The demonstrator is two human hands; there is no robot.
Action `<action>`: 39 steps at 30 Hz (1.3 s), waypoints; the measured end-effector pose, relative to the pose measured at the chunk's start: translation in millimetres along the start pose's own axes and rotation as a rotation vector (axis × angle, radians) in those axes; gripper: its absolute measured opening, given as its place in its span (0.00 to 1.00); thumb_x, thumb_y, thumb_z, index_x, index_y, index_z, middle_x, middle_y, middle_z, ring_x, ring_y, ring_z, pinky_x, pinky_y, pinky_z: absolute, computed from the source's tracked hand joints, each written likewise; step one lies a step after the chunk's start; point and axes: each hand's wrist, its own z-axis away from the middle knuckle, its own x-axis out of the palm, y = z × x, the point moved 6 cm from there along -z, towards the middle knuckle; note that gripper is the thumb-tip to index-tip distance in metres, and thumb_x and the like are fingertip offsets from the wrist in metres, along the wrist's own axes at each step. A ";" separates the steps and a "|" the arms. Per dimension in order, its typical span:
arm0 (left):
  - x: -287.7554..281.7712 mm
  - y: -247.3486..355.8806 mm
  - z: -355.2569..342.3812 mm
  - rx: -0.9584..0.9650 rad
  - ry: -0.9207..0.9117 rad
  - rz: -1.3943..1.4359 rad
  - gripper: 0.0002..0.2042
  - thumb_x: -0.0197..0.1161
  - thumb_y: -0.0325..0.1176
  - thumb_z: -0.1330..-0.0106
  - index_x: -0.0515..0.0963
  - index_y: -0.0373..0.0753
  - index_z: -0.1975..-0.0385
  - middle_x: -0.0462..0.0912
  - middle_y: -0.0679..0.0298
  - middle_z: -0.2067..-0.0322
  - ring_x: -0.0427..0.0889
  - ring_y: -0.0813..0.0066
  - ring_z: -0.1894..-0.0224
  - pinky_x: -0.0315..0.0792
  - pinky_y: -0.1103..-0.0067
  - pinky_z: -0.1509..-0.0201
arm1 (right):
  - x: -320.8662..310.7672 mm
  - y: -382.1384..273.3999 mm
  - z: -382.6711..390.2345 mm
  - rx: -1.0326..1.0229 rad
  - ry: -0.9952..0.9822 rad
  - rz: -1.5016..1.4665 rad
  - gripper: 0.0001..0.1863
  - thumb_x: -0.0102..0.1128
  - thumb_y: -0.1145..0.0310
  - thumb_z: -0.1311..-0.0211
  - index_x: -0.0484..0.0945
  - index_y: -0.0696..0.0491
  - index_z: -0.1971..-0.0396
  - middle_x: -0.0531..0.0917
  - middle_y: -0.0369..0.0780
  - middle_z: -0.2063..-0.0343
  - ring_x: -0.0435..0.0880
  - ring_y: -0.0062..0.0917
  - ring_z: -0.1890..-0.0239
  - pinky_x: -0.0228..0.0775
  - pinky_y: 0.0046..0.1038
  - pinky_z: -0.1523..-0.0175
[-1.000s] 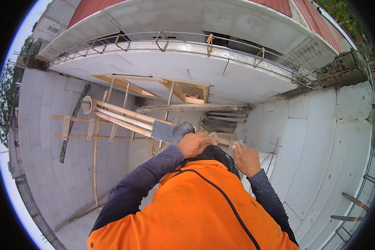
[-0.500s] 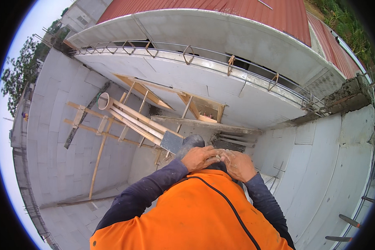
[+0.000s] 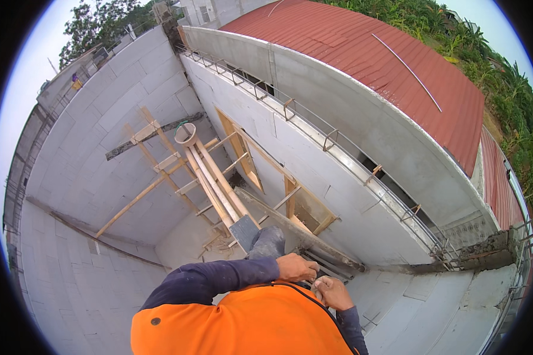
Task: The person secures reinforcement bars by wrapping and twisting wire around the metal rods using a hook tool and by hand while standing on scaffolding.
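In front of my waist, at the hem of the orange top [image 3: 249, 316], my left hand [image 3: 298, 267] is closed with its fingers curled inward. Just right of it and slightly lower, my right hand [image 3: 331, 293] has its thumb and fingers pinched together. Both sets of fingertips are close to each other by dark clothing, and whatever they grip is too small or hidden to make out. My bent leg in dusty dark trousers [image 3: 267, 242] extends beyond the left hand. Beside that knee is a flat grey board [image 3: 243, 231].
Long wooden poles [image 3: 210, 180] run from the board to a round tan bucket [image 3: 186, 135]. Bamboo scaffolding [image 3: 154, 183] stands by the pale block wall [image 3: 100, 136]. A steel rebar cage [image 3: 302, 118] lies along the far wall's top, with a red metal roof [image 3: 361, 65] beyond.
My view has turned, so the far wall now slants down to the right and more roof shows. My hands, together before, are now slightly apart, the right one lower.
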 end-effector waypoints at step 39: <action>-54.0 -35.0 34.3 -0.126 0.140 0.119 0.14 0.56 0.45 0.24 0.82 0.42 0.57 0.85 0.55 0.59 0.84 0.50 0.52 0.75 0.56 0.50 | -55.7 -87.5 -6.6 -0.308 -0.107 0.758 0.17 0.51 0.56 0.24 0.85 0.48 0.52 0.89 0.50 0.57 0.89 0.43 0.57 0.82 0.47 0.56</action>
